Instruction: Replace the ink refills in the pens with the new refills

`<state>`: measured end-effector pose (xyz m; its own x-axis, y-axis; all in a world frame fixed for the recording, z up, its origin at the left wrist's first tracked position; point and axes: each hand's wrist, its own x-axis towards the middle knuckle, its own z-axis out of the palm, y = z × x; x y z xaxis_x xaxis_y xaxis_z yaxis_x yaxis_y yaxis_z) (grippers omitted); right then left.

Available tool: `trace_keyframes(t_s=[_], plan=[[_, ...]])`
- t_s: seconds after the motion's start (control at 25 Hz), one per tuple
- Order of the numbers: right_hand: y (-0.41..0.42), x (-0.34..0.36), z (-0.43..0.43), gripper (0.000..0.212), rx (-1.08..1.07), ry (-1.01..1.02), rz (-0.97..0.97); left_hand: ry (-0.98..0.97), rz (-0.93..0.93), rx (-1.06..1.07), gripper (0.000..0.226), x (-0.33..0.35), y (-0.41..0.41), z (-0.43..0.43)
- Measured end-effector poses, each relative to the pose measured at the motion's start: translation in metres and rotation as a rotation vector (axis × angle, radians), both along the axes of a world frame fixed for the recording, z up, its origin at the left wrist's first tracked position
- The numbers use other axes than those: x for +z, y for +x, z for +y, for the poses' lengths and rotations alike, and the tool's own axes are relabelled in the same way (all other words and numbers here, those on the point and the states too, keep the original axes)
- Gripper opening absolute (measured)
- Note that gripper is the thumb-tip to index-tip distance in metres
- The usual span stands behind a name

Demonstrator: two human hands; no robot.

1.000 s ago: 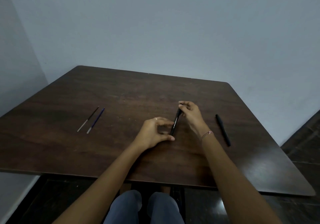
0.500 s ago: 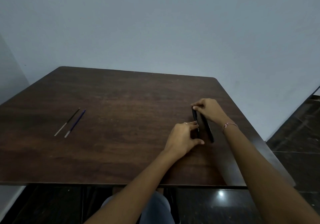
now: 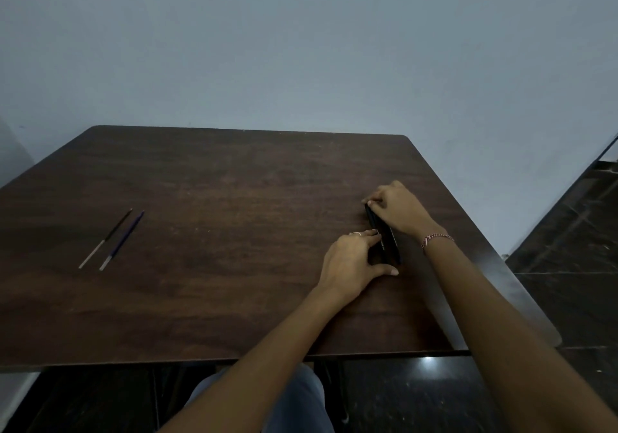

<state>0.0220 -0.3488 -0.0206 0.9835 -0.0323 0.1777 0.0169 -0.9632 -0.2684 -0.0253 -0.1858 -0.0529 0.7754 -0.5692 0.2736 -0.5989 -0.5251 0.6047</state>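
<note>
Pens (image 3: 388, 243) and refills (image 3: 122, 240) shared the dark wooden table (image 3: 234, 299), the biggest thing before us. Our left hand (image 3: 351, 262) lay on it near the right edge, fingers curled against the near half of the pens and thumb stretched along the wood by their near ends. Our right hand (image 3: 398, 210) reached over from the far side and pinched their far ends. The two black pens lay side by side, touching, between those hands. Well apart, toward the left, the two thin refills lay parallel and untouched. We judged ourselves at the opening step, with no barrel visibly apart. The next move called for lifting one pen, holding its barrel firmly and working one end loose.
</note>
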Motion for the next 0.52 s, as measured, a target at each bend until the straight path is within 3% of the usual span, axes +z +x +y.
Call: trace_keyframes(t_s=[0.52], plan=[[-0.0038,-0.0079,0.0072,0.032,-0.033,-0.198,0.003,0.037,-0.031,-0.009,0.074,-0.0045,0.0030,-0.0057]])
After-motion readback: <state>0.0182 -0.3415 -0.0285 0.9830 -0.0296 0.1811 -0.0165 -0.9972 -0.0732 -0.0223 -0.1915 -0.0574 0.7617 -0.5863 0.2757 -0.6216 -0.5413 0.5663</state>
